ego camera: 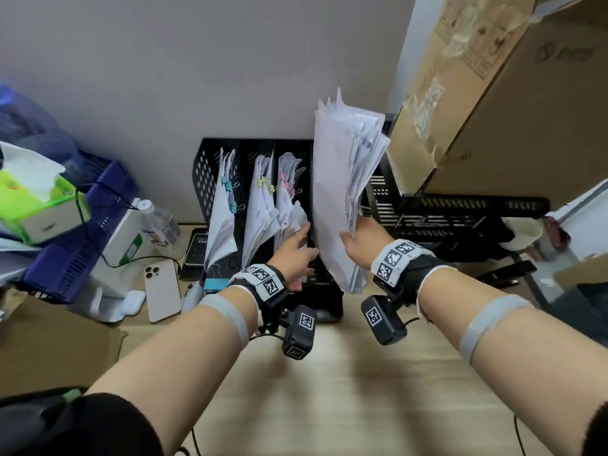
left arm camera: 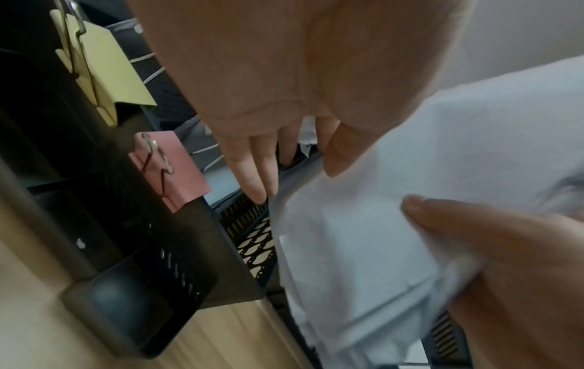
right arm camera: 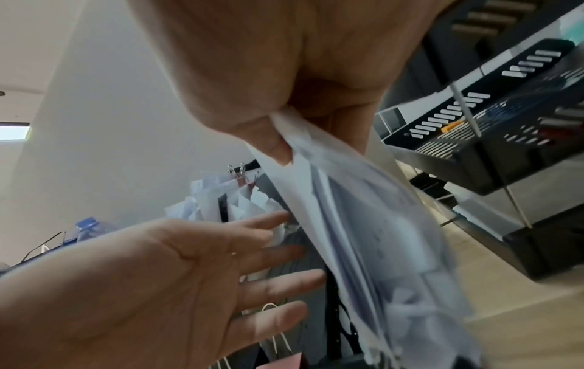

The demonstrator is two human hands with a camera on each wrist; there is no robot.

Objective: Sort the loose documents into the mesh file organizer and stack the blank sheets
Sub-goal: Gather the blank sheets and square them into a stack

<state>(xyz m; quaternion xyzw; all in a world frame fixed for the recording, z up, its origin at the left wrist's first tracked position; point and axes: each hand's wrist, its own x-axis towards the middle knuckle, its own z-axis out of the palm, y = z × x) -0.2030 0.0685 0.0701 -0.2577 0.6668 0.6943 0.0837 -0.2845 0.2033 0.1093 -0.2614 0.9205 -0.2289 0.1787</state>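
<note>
Judging by how the papers lie, the sorting looks well advanced. The black mesh file organizer stands on the wooden bench against the wall, and 3 of its slots already hold clipped bundles: one with blue binder clips, one with yellow clips, one with pink clips. The right hand pinches a thick, ragged stack of loose sheets by its lower edge, thumb on one face and fingers behind, holding it nearly upright over the organizer's rightmost slot; the stack's bottom corner hangs at the front of the organizer. Whether it has entered the slot I cannot tell. The left hand holds nothing; its fingers are straight and spread, reaching at the divider beside the pink-clipped bundle, seemingly to keep that bundle aside and clear the way. Faint print shows on some sheets in the right wrist view, so these seem to be documents, though motion blur hides the detail. What remains, as I read it, is seating this stack and squaring any blank sheets, of which no separate pile is visible. A black letter tray sits to the right.
</note>
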